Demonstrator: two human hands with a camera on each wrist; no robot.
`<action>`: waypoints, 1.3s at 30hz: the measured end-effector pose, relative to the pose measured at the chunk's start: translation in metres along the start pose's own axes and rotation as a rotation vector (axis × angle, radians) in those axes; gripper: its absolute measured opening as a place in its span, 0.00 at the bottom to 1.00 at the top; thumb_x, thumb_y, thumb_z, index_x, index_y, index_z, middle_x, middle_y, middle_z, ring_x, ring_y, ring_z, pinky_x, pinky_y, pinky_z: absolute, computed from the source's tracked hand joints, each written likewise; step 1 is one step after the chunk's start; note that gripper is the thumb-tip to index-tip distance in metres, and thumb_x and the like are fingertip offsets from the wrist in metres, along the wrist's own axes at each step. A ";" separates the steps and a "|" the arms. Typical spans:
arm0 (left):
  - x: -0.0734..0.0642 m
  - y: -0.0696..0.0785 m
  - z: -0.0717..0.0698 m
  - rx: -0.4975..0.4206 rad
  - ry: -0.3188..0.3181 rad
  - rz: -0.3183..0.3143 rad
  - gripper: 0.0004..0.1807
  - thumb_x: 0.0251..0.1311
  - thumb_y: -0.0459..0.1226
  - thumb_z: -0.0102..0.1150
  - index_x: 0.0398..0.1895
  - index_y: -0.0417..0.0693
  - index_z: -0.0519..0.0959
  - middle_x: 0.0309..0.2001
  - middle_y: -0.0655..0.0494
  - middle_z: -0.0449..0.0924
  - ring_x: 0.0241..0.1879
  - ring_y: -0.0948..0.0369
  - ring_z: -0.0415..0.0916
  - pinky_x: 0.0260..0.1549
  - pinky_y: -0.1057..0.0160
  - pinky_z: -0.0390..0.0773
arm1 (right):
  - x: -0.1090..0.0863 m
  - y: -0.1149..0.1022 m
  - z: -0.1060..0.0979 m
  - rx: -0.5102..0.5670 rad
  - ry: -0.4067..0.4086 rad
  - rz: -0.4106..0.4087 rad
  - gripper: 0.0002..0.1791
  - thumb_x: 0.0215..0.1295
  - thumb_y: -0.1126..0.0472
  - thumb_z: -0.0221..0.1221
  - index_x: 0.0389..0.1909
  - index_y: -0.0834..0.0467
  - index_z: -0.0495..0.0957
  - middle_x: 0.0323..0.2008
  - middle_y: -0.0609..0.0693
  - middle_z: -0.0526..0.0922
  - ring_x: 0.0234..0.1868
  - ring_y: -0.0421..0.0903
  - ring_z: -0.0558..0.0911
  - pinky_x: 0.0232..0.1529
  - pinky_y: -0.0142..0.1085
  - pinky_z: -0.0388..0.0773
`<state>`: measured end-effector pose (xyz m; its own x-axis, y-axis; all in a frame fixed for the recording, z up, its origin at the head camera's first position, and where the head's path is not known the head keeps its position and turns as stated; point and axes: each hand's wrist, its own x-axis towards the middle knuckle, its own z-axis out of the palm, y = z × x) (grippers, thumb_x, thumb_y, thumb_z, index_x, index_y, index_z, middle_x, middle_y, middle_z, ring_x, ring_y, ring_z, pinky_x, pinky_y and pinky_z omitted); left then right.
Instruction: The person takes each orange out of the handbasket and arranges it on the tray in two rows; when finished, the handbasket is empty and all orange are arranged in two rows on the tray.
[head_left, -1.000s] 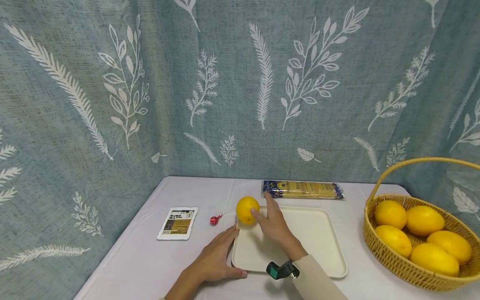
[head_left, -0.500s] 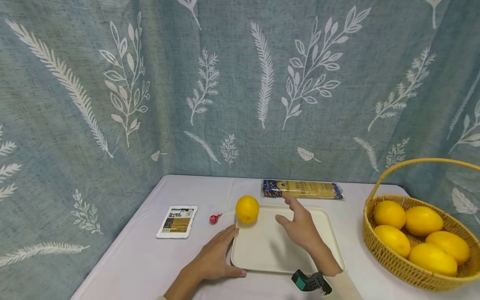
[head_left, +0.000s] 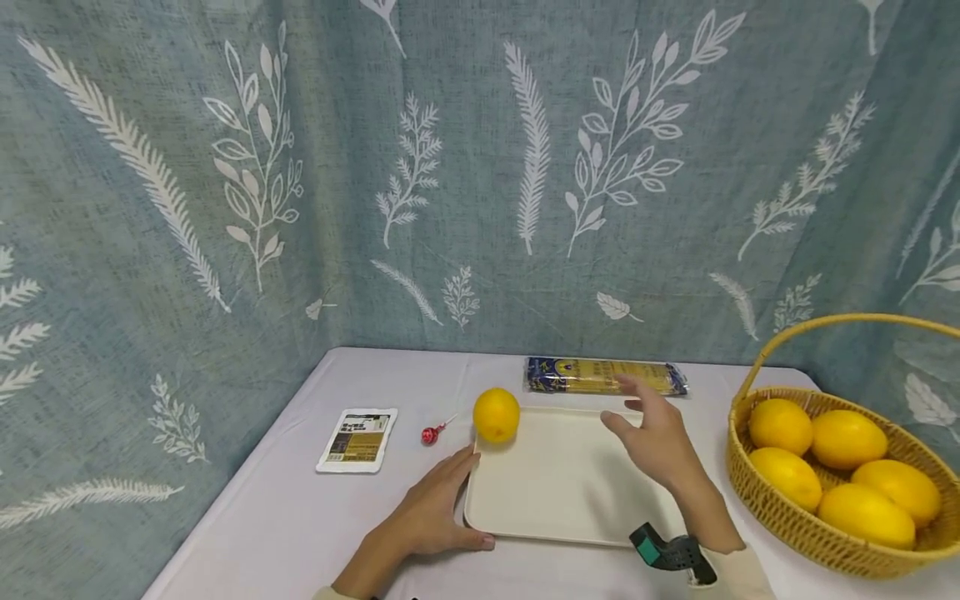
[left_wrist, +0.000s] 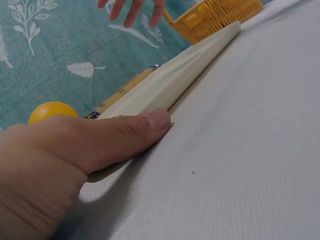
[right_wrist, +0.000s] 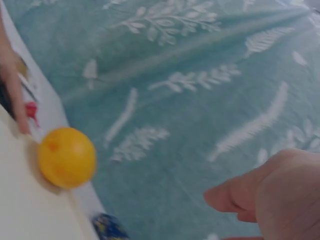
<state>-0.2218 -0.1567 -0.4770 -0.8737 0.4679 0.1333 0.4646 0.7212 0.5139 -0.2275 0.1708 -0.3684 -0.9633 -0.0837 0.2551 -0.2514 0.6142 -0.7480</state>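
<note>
A yellow fruit, round as seen here, sits at the back left corner of a cream rectangular tray. My left hand rests against the tray's near left corner, its fingers along the left side. In the left wrist view the thumb lies straight along the near edge. Above the tray's right part hovers my right hand, fingers spread and nothing in them. The right wrist view shows the fruit well apart from that hand.
A wicker basket with a tall handle holds several lemons on the right. Behind the tray lies a long noodle packet. A red-wrapped lollipop and a flat white-edged packet lie to the left. A patterned curtain hangs behind.
My right hand has let go of the yellow fruit and moved right across the tray. The fruit stays at the corner, and my left hand keeps its place.
</note>
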 end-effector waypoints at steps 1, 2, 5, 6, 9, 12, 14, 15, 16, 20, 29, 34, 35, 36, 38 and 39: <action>0.000 0.000 0.000 0.000 -0.001 -0.001 0.66 0.38 0.64 0.79 0.78 0.43 0.59 0.80 0.45 0.53 0.77 0.45 0.54 0.73 0.41 0.59 | -0.001 0.001 -0.006 -0.006 0.005 -0.003 0.33 0.73 0.57 0.59 0.74 0.60 0.62 0.70 0.64 0.68 0.67 0.66 0.71 0.60 0.62 0.75; 0.000 0.000 0.001 -0.001 -0.003 -0.003 0.66 0.38 0.64 0.79 0.78 0.43 0.59 0.80 0.45 0.53 0.77 0.45 0.54 0.73 0.41 0.59 | -0.002 0.003 -0.011 -0.015 0.014 -0.007 0.33 0.74 0.57 0.59 0.74 0.61 0.62 0.70 0.65 0.68 0.66 0.67 0.72 0.59 0.63 0.75; 0.000 0.001 0.001 -0.006 -0.009 -0.012 0.66 0.38 0.64 0.78 0.78 0.43 0.58 0.80 0.45 0.52 0.77 0.45 0.53 0.73 0.40 0.59 | -0.005 0.008 -0.027 -0.044 0.046 -0.009 0.32 0.74 0.57 0.59 0.74 0.61 0.62 0.67 0.67 0.70 0.64 0.68 0.74 0.58 0.64 0.76; 0.000 0.001 0.001 -0.010 -0.011 -0.016 0.66 0.38 0.64 0.78 0.78 0.43 0.58 0.80 0.45 0.52 0.77 0.44 0.53 0.73 0.40 0.58 | -0.005 0.010 -0.032 -0.050 0.055 -0.006 0.32 0.74 0.56 0.58 0.74 0.61 0.62 0.66 0.68 0.70 0.63 0.68 0.74 0.58 0.64 0.76; -0.001 0.002 0.001 -0.014 -0.011 -0.024 0.67 0.37 0.64 0.78 0.78 0.43 0.58 0.80 0.45 0.52 0.77 0.44 0.53 0.73 0.39 0.58 | -0.006 0.018 -0.046 -0.034 0.074 0.013 0.32 0.75 0.55 0.57 0.74 0.61 0.62 0.64 0.68 0.72 0.62 0.68 0.74 0.58 0.64 0.76; -0.001 0.001 0.001 -0.010 -0.008 -0.025 0.67 0.38 0.64 0.79 0.78 0.42 0.58 0.80 0.45 0.52 0.77 0.44 0.52 0.73 0.40 0.58 | -0.007 0.025 -0.056 0.011 0.085 0.053 0.32 0.76 0.53 0.56 0.74 0.62 0.62 0.62 0.68 0.74 0.62 0.67 0.75 0.58 0.62 0.77; -0.001 0.000 0.000 -0.004 -0.003 -0.024 0.67 0.37 0.64 0.79 0.78 0.42 0.58 0.80 0.46 0.52 0.77 0.45 0.53 0.73 0.40 0.59 | -0.008 0.029 -0.060 0.040 0.082 0.098 0.32 0.77 0.52 0.55 0.74 0.62 0.62 0.62 0.68 0.75 0.62 0.66 0.75 0.58 0.61 0.77; -0.001 0.000 0.000 -0.001 -0.003 -0.025 0.67 0.37 0.64 0.79 0.78 0.42 0.57 0.80 0.46 0.52 0.77 0.45 0.53 0.73 0.40 0.59 | -0.009 0.031 -0.062 0.044 0.081 0.117 0.32 0.77 0.51 0.55 0.74 0.62 0.62 0.62 0.68 0.75 0.62 0.66 0.75 0.58 0.61 0.77; -0.001 -0.001 0.001 0.000 -0.002 -0.023 0.68 0.37 0.64 0.78 0.78 0.42 0.57 0.80 0.46 0.52 0.77 0.45 0.53 0.73 0.40 0.59 | -0.009 0.033 -0.064 0.038 0.082 0.137 0.32 0.77 0.50 0.55 0.74 0.62 0.62 0.63 0.69 0.75 0.63 0.66 0.74 0.58 0.61 0.76; 0.000 -0.002 0.001 -0.004 0.002 -0.022 0.68 0.37 0.64 0.79 0.79 0.43 0.57 0.80 0.46 0.53 0.77 0.46 0.53 0.73 0.41 0.59 | -0.010 0.040 -0.074 -0.038 0.091 0.225 0.34 0.77 0.46 0.53 0.73 0.64 0.63 0.65 0.71 0.72 0.65 0.69 0.71 0.61 0.66 0.71; -0.002 0.000 -0.001 -0.010 0.001 -0.024 0.68 0.37 0.63 0.79 0.79 0.43 0.57 0.80 0.46 0.53 0.77 0.46 0.53 0.73 0.41 0.59 | -0.018 0.069 -0.103 -0.131 0.096 0.431 0.35 0.77 0.44 0.50 0.70 0.68 0.65 0.66 0.75 0.67 0.63 0.71 0.68 0.56 0.62 0.74; -0.002 -0.001 -0.001 -0.008 0.000 -0.024 0.67 0.37 0.64 0.79 0.78 0.43 0.58 0.80 0.47 0.53 0.77 0.46 0.53 0.73 0.42 0.59 | -0.017 0.082 -0.112 -0.163 0.056 0.517 0.38 0.75 0.44 0.53 0.69 0.72 0.62 0.61 0.77 0.70 0.55 0.69 0.73 0.48 0.56 0.76; -0.002 -0.001 -0.001 -0.008 0.002 -0.025 0.67 0.37 0.64 0.79 0.78 0.43 0.58 0.80 0.47 0.53 0.77 0.46 0.54 0.73 0.41 0.59 | -0.016 0.084 -0.113 -0.174 0.039 0.527 0.39 0.75 0.44 0.53 0.69 0.72 0.62 0.60 0.77 0.70 0.54 0.69 0.73 0.47 0.55 0.76; -0.002 -0.001 -0.001 -0.008 0.002 -0.025 0.67 0.37 0.64 0.79 0.78 0.43 0.58 0.80 0.47 0.54 0.77 0.46 0.54 0.73 0.41 0.59 | -0.016 0.086 -0.113 -0.183 0.021 0.538 0.39 0.75 0.43 0.53 0.69 0.73 0.62 0.60 0.78 0.69 0.54 0.69 0.73 0.47 0.55 0.75; -0.002 -0.002 0.000 -0.006 0.004 -0.026 0.67 0.37 0.64 0.79 0.78 0.43 0.58 0.80 0.47 0.54 0.77 0.46 0.54 0.73 0.41 0.60 | -0.015 0.090 -0.113 -0.198 -0.006 0.554 0.39 0.74 0.44 0.54 0.68 0.74 0.62 0.60 0.78 0.69 0.53 0.69 0.73 0.48 0.55 0.75; -0.002 -0.002 0.000 -0.006 0.004 -0.026 0.67 0.37 0.64 0.79 0.78 0.43 0.58 0.80 0.47 0.54 0.77 0.47 0.54 0.73 0.41 0.60 | -0.014 0.092 -0.113 -0.207 -0.018 0.559 0.39 0.74 0.44 0.54 0.68 0.74 0.61 0.61 0.78 0.68 0.54 0.69 0.72 0.49 0.57 0.75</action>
<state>-0.2211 -0.1592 -0.4780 -0.8862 0.4466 0.1236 0.4408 0.7302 0.5220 -0.2265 0.3172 -0.3718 -0.9463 0.2840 -0.1545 0.3158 0.7092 -0.6304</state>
